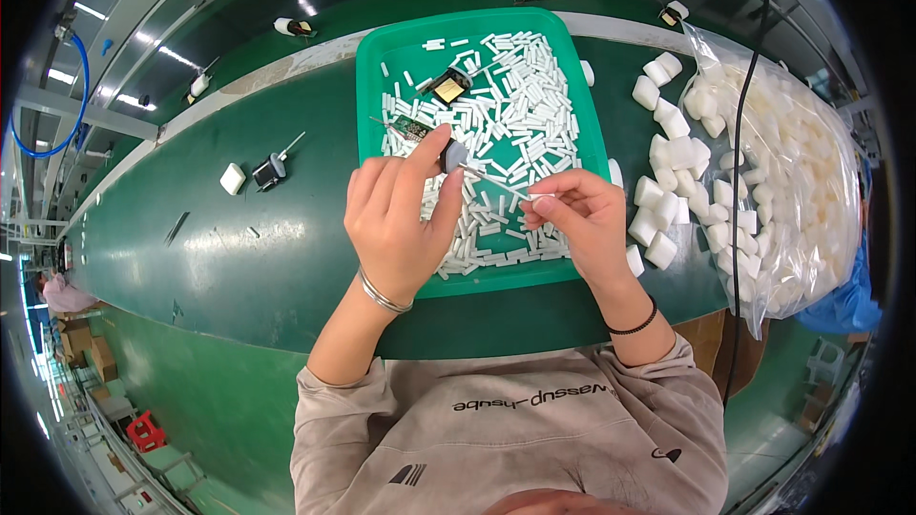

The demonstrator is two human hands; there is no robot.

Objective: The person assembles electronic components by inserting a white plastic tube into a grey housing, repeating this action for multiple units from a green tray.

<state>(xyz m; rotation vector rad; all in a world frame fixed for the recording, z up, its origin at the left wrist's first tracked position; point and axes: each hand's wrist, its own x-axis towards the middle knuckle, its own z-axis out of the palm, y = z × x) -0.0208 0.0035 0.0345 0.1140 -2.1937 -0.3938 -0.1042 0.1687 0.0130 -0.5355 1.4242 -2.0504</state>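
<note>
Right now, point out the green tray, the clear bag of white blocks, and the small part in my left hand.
green tray (370, 86): head view, left wall.
clear bag (811, 162): head view, bulging side.
small part (454, 154): head view, grey body at the left hand (396, 219) fingertips.

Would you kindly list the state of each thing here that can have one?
Left hand: pinching a small grey part.
Right hand: pinching a thin white tube that meets the part.
Green tray: holds many loose white tubes.
Clear bag: open, white blocks spilling onto the belt.
Green belt: a few parts scattered on it.
</note>
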